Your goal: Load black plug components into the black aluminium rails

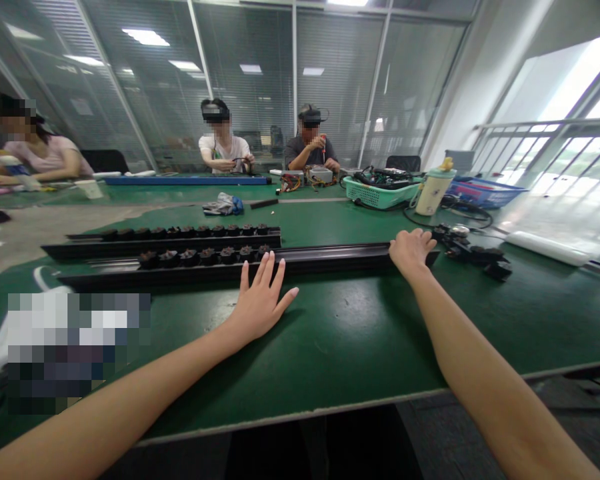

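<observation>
A long black rail (335, 262) lies crosswise on the green table, with a row of several black socket-like modules (187, 257) sitting in its left half. My left hand (260, 303) is open, fingers spread, its fingertips against the front side of this rail near the last module. At the rail's right end, my right hand (410, 253) has its fingers curled over the top and grips it; the fingertips are partly hidden. Behind it lies a second black rail (130, 249) with its own row of similar modules. Loose black modules (485, 257) with cable lie right of my right hand.
On the table (350, 353) stand a green basket (380, 195) of black parts, a pale bottle (434, 192) and a blue basket (495, 192). A grey cloth (223, 205) lies behind the rails. A white roll (547, 248) is at right. Several co-workers sit across the table.
</observation>
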The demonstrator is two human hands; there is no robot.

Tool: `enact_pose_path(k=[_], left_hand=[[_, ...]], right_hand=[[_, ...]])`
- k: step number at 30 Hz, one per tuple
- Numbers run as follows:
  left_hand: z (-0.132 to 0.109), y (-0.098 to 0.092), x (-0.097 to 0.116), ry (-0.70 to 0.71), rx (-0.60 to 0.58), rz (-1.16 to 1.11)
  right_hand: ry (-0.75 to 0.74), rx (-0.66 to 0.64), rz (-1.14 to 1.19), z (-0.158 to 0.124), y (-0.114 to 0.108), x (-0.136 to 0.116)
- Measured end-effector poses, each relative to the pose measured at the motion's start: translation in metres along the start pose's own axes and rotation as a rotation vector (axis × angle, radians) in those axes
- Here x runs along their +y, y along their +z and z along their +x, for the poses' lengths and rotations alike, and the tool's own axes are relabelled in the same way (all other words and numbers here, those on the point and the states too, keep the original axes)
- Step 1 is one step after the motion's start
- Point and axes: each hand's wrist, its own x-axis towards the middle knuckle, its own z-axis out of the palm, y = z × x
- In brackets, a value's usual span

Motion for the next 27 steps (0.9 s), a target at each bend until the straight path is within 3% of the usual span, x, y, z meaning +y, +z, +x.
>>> enact_pose_path(k=[27], left_hand=[[0.0003, -0.0030, 0.0020, -0.011, -0.029, -0.005]], right_hand=[[0.048, 0.040, -0.031, 0.0064, 0.0084, 0.0060]])
